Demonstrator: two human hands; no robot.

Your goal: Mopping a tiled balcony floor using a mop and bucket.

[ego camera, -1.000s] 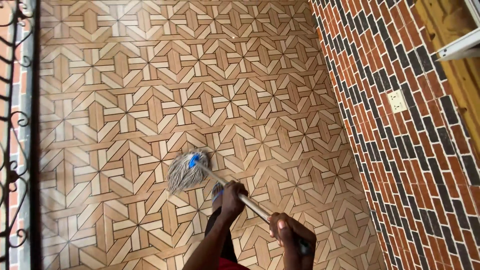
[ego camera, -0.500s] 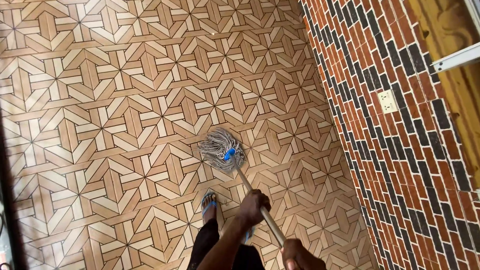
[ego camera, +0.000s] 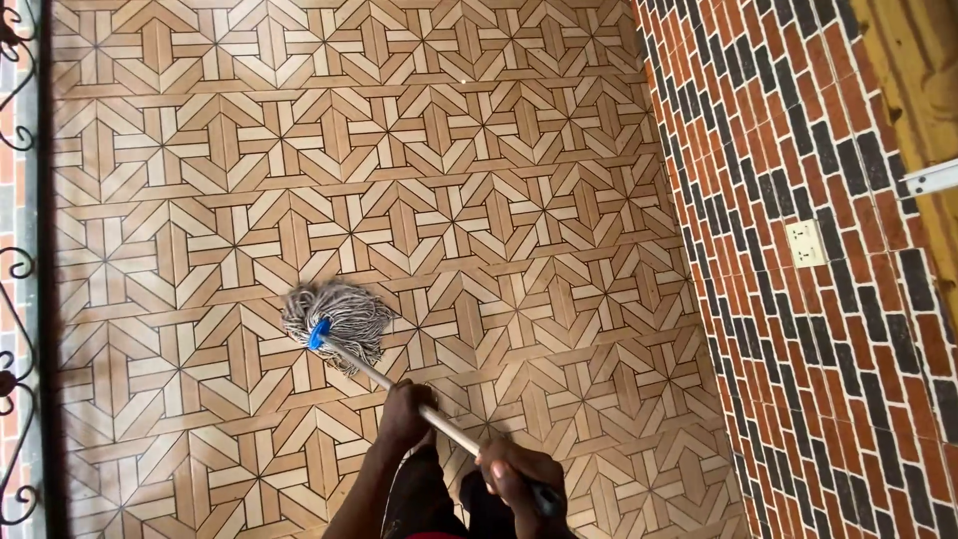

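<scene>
A string mop with a grey head and a blue collar lies on the patterned tile floor, left of centre. Its metal handle runs down to the right towards me. My left hand is closed around the handle partway down. Lower and to the right, my right hand grips the dark end of the handle. My dark trouser legs show below the hands at the bottom edge.
A brick wall in red and black rises along the right side, with a white wall socket on it. A black wrought-iron railing runs down the left edge. Yellow woodwork fills the top right corner.
The mop head has swung from the centre-right of the floor to the left. Both hands moved left with the handle, and the view shifted so the railing shows again.
</scene>
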